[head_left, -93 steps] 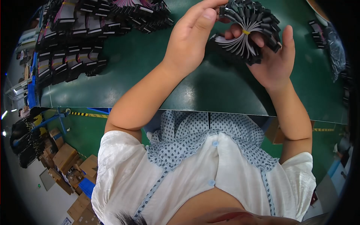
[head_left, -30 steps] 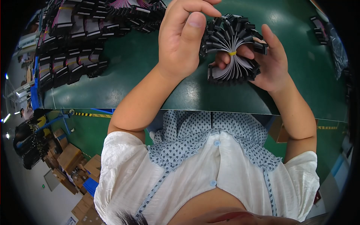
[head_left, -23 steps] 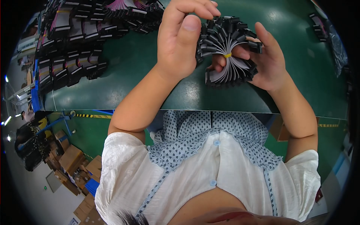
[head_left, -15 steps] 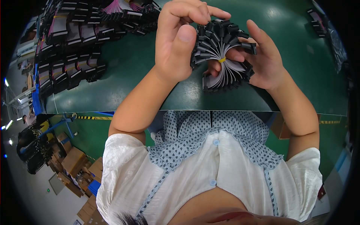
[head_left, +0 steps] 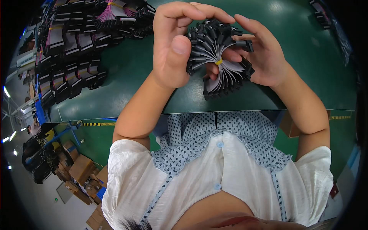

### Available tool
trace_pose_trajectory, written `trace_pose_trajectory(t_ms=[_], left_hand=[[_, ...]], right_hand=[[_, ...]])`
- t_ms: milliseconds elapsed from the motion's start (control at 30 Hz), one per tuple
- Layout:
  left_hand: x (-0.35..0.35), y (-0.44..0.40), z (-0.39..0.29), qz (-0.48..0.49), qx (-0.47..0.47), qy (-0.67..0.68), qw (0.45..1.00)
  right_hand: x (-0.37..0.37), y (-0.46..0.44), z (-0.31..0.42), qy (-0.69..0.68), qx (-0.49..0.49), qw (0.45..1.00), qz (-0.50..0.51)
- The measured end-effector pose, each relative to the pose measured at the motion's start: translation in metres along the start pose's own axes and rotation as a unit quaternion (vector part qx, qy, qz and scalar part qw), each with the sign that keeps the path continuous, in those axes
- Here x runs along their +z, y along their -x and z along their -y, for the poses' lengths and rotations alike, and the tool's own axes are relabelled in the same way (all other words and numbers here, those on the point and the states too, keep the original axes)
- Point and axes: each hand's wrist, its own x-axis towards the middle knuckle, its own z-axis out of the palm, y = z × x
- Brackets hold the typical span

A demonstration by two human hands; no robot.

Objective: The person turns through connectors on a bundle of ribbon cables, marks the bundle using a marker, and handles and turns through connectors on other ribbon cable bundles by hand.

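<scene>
A bundle of flat grey ribbon cables with black connectors fans out at both ends. A yellow tie cinches it at the middle. My right hand grips the bundle from the right, two fingertips showing among the cables near the tie. Its index finger is raised above the connectors. My left hand curls around the left and top of the bundle, its thumb upright beside the connectors and its fingers arched over them. The bundle hides part of both hands' fingers.
Many similar cable bundles are piled on the left of the green table. One has pink cables. More connectors lie at the far right. Cardboard boxes stand on the floor at lower left.
Both hands and the bundle have shifted slightly left in view. My right index finger has tipped inward, toward the left fingertips above the connectors. The bundle stays held.
</scene>
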Motion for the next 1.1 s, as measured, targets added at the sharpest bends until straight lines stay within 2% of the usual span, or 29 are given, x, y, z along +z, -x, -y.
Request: trace_pose_trajectory(t_ms=[33, 133, 233, 400, 500, 767, 933, 1000, 1100], left_hand=[[0.000, 0.001, 0.000, 0.002, -0.013, 0.030, 0.999], [-0.006, 0.002, 0.002, -0.005, -0.009, -0.008, 1.000], [0.000, -0.007, 0.009, -0.011, 0.037, -0.015, 0.999], [-0.008, -0.004, 0.010, 0.010, 0.034, 0.007, 0.999], [-0.007, -0.001, 0.011, -0.002, 0.039, 0.010, 0.999], [-0.003, 0.001, 0.013, -0.064, 0.060, 0.012, 0.996], [-0.003, 0.001, 0.011, -0.016, 0.089, -0.024, 0.996], [-0.001, -0.001, 0.012, -0.026, 0.095, 0.013, 0.995], [0.012, -0.004, 0.012, -0.042, 0.103, 0.056, 0.992]], right_hand=[[-0.001, 0.000, 0.000, -0.001, 0.001, 1.000, 0.002], [-0.002, 0.001, 0.000, -0.003, 0.002, 1.000, 0.008], [-0.004, 0.001, 0.001, -0.007, 0.002, 1.000, 0.010], [0.003, 0.000, 0.001, -0.028, 0.032, 0.998, -0.055], [-0.012, -0.002, -0.003, -0.009, 0.028, 0.999, 0.031], [-0.008, -0.001, -0.004, 0.027, -0.008, 0.995, 0.094], [-0.014, -0.003, -0.002, 0.034, 0.004, 0.996, 0.084], [-0.005, 0.001, 0.001, 0.028, 0.018, 0.997, 0.063], [-0.007, 0.002, 0.005, 0.096, 0.023, 0.994, 0.055]])
